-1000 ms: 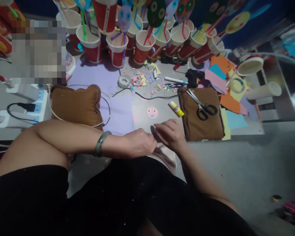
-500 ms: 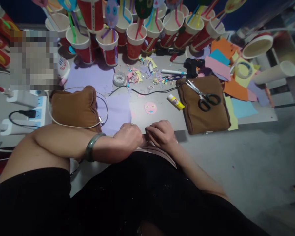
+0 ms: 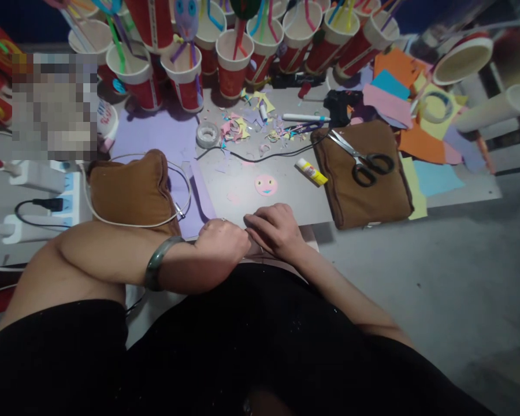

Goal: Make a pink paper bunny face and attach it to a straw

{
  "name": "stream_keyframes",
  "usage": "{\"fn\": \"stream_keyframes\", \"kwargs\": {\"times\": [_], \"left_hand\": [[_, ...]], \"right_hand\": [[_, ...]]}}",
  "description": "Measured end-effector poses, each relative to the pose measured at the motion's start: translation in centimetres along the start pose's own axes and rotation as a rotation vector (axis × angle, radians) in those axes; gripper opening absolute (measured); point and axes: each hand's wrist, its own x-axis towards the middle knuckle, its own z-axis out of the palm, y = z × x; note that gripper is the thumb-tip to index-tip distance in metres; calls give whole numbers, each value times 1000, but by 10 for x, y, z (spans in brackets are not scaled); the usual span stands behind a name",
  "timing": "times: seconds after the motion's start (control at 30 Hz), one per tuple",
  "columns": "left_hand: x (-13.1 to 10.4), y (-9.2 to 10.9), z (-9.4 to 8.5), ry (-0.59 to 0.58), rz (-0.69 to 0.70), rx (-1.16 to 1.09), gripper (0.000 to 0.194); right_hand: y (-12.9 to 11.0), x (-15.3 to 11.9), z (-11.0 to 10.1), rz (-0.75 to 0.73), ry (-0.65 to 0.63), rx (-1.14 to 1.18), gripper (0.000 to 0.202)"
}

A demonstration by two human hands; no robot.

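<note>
My left hand (image 3: 223, 242), curled into a fist with a ring on one finger, rests at the near edge of the table. Close by on its right, my right hand (image 3: 279, 231) has its fingers bent and drawn together. Whatever lies between the fingertips is hidden. Just beyond the hands is a round pink paper face (image 3: 266, 185) with yellow eyes and a blue mouth. A yellow glue stick (image 3: 311, 172) lies to the right of it. On the left, a purple paper sheet (image 3: 186, 211) reaches almost to my left hand, its right edge curling up.
Scissors (image 3: 364, 162) lie on a brown cushion (image 3: 372, 202) at right; another brown cushion (image 3: 127, 190) sits left within a cable loop. Tape (image 3: 208, 134), paper scraps (image 3: 236, 128) and a marker (image 3: 305, 117) lie behind. Red cups (image 3: 186, 86) with straws line the back.
The purple sheet's right edge has moved left and curls up, baring more table. Both hands have stayed close together, with my right hand slightly further left. The view has shifted a little.
</note>
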Motion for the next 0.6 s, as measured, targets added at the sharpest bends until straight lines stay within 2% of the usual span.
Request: {"fn": "stream_keyframes", "kwargs": {"times": [0.13,0.27,0.37,0.47,0.6], "left_hand": [[2,1,0,2,-6,-49,32],[5,2,4,-1,5,-64,33],[7,2,6,16,12,-70,34],[8,1,3,12,4,-78,32],[10,1,-1,-12,16,-77,30]], "right_hand": [[-2,12,5,-19,-117,-56,38],[-4,21,13,-86,-282,6,50],[-4,22,17,-64,-388,48,59],[-4,17,17,-50,-427,62,65],[-5,9,15,-47,-417,44,67]]}}
